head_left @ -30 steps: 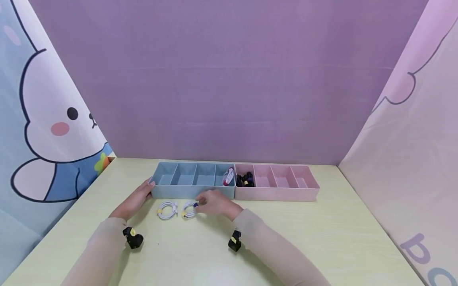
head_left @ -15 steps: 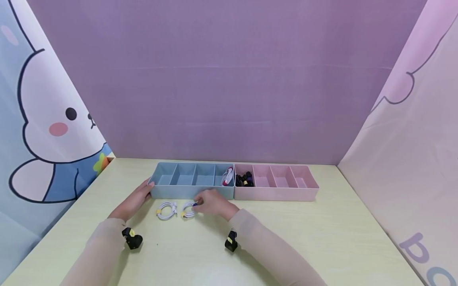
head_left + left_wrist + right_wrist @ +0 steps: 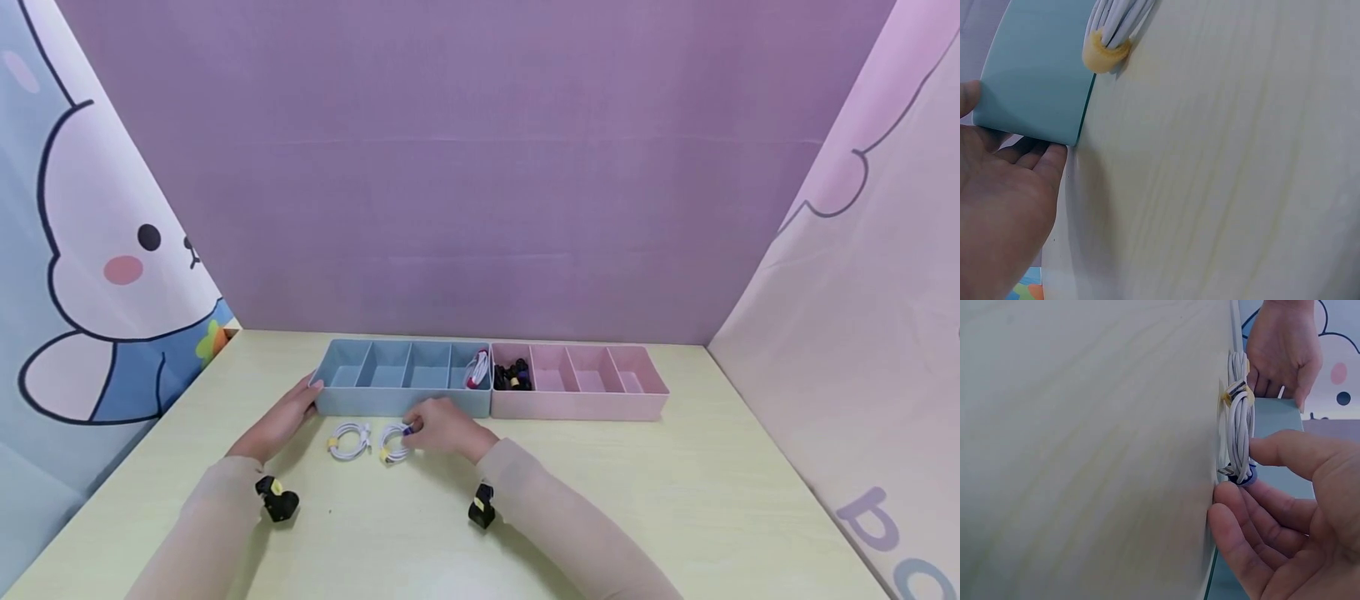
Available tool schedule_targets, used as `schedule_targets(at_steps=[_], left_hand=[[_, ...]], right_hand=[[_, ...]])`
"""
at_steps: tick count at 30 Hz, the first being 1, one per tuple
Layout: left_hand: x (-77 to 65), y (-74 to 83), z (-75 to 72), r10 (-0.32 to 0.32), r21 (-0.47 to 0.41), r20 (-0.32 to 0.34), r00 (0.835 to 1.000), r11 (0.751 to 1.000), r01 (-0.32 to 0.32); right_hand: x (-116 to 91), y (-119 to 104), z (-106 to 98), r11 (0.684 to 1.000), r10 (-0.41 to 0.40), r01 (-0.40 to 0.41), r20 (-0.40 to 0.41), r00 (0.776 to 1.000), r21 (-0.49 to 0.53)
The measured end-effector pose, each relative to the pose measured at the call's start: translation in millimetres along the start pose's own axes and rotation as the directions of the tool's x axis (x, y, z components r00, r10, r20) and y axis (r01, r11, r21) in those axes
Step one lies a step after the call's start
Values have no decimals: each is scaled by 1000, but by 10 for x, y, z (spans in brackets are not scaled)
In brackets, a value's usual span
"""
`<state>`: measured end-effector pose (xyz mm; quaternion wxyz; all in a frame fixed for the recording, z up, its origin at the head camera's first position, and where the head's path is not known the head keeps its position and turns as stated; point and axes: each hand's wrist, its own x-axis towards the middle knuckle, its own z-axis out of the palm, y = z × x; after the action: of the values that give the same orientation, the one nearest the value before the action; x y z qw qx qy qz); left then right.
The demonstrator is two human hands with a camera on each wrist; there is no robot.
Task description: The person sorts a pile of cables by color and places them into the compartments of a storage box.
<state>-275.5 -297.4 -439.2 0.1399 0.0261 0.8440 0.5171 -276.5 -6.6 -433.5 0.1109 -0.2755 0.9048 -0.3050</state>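
Note:
My right hand [image 3: 446, 427] pinches the right edge of a coiled white cable [image 3: 391, 444], with the thumb on one side and fingers on the other, near its dark blue tie [image 3: 1247, 476]. A yellow tie [image 3: 385, 455] sits on the opposite side of that coil. Left of it lies a second coiled white cable [image 3: 348, 442] with a yellow band. My left hand [image 3: 282, 417] touches the left end of the blue divided box [image 3: 397, 403]. In the left wrist view its fingers lie against the end wall, and the thumb is at the rim.
Against the blue box stands a pink divided box [image 3: 577, 407], with black items [image 3: 513, 377] in its left compartment. A white cable with red ends [image 3: 477, 369] occupies the blue box's right compartment. Behind the table [image 3: 390, 542] rises a purple backdrop [image 3: 480, 183].
My right hand has shifted slightly left with the edge of the cable coil, which turns a little. The left hand stays at the blue box's end.

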Motion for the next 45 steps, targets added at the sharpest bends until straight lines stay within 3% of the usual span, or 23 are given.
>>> schedule_targets(at_steps=[21,32,45], left_hand=[[-9,29,-4,-3,6,-6,1000,1000,3],[12,30,1,-36,9,-4,999,999,36],[-4,15,5,-26,9,-6,1000,1000,26]], right_hand=[[-19,53,-32,997,42,-43,19,999,57],[-59,102,-36,978,29,-31,12,1000,205],[-92,101,-87,978,21,-15,-26,999,209]])
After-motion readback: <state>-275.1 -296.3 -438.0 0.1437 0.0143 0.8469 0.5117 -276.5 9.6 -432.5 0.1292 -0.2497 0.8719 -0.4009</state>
